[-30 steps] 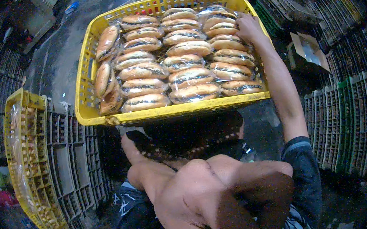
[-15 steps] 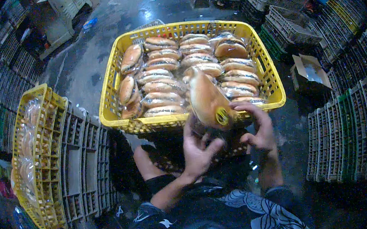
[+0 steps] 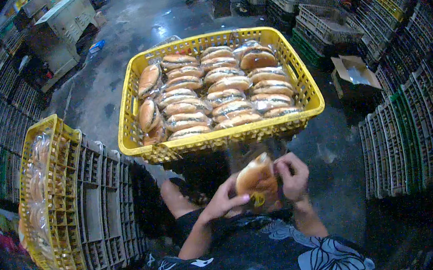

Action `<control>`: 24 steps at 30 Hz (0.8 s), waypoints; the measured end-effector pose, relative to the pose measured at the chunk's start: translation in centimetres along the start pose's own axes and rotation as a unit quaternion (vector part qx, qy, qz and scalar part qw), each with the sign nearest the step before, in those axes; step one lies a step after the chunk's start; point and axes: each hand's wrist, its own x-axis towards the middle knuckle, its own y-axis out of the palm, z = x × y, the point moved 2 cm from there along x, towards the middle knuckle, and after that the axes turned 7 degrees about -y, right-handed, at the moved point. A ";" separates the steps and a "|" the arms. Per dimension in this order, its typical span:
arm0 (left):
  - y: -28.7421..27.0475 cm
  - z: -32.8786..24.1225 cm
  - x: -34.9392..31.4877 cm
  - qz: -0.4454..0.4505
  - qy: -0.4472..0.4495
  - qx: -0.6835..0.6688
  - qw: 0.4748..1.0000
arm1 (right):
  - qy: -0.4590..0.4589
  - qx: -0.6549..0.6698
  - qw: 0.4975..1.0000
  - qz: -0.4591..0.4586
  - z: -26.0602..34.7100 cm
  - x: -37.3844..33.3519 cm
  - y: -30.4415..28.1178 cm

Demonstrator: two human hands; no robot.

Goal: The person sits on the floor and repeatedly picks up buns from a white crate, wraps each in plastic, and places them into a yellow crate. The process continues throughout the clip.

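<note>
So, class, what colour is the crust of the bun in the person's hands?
The bun has a golden-brown crust, best seen in the head view.

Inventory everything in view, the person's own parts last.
Held bun: 1, golden brown, between hands
Large crate: 1, yellow, centre
Wrapped buns: over twenty, golden brown, inside it
Side crate: 1, yellow, left
Crate stacks: several, mostly grey, both sides
Carton: 1, brown, right
Cabinet: 1, pale, upper left
Small item: 1, blue, upper left
Floor: 1, dark, background
Shirt: 1, dark, bottom
Forearms: 2, lower middle
Left hand: 1, bun's left
Right hand: 1, bun's right
</note>
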 end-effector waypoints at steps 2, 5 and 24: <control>-0.8 1.4 0.4 -0.071 0.006 -0.094 0.993 | 0.069 0.054 0.996 0.009 -0.3 0.3 -0.6; -2.6 2.3 1.4 -0.083 0.109 -0.117 0.984 | 0.004 0.182 0.972 0.148 -0.2 0.3 0.2; 0.7 0.1 1.7 -0.241 0.143 -0.138 0.950 | 0.175 0.318 0.918 0.162 -0.7 0.8 3.2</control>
